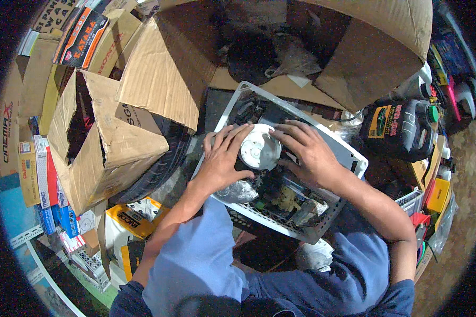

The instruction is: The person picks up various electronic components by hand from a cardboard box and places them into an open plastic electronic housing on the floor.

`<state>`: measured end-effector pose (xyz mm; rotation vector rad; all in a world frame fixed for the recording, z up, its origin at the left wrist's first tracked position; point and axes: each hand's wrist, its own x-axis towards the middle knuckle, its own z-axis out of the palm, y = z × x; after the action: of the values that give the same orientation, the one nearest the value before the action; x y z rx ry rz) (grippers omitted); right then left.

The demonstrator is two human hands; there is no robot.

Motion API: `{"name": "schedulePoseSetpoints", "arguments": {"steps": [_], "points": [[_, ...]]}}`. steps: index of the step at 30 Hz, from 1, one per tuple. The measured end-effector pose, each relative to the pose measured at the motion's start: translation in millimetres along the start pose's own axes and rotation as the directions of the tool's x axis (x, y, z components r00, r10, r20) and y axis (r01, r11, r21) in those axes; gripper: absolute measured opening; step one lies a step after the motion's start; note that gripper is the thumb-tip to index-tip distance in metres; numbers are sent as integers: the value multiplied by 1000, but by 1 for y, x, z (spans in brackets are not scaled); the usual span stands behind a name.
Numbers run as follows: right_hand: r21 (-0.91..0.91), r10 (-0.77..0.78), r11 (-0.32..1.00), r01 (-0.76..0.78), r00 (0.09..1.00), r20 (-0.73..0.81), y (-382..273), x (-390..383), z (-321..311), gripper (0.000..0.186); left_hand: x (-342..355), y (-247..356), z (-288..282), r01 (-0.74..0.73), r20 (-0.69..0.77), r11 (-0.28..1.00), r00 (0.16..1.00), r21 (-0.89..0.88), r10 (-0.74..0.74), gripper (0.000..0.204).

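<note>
A round, white-silver metal part [259,150] with a recessed face is held over a plastic crate. My left hand [219,161] grips its left side, fingers over the edge and thumb below. On the opposite side, my right hand [310,154] has its bent fingers against the rim; part of that contact is hidden. Beneath both hands lies the crate [354,154], pale-rimmed with mesh walls, tilted across my lap area. Dark and greyish parts [288,201] fill it, too jumbled to name. A grey-white rounded piece [237,192] sits by the crate's near left side, below my left wrist.
A large open cardboard box [375,63] stands beyond the crate. To the left are a smaller torn carton [113,153], a black tyre [161,171] and stacked boxes [29,174]. At right stands a black jerrycan [399,132] with a green cap. Another whitish rounded piece [314,255] lies near my legs.
</note>
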<state>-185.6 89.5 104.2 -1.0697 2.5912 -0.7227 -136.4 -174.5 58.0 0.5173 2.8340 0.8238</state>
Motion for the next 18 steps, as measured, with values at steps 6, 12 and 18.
{"name": "schedulePoseSetpoints", "arguments": {"steps": [6, 12, 18], "points": [[-115, -74, 989, 93, 984, 160, 2, -6, 9, 82, -1, 2, -5, -31, 73, 999, 997, 17, 30, 111], [-109, -61, 991, 77, 988, 140, -3, -12, 14, 88, -16, -3, 2, -32, 4, 999, 999, -12, 32, 106], [-143, -45, 988, 63, 991, 124, -3, -10, 21, 74, -22, -5, 4, -16, -101, 999, 995, -31, 13, 102]]}}
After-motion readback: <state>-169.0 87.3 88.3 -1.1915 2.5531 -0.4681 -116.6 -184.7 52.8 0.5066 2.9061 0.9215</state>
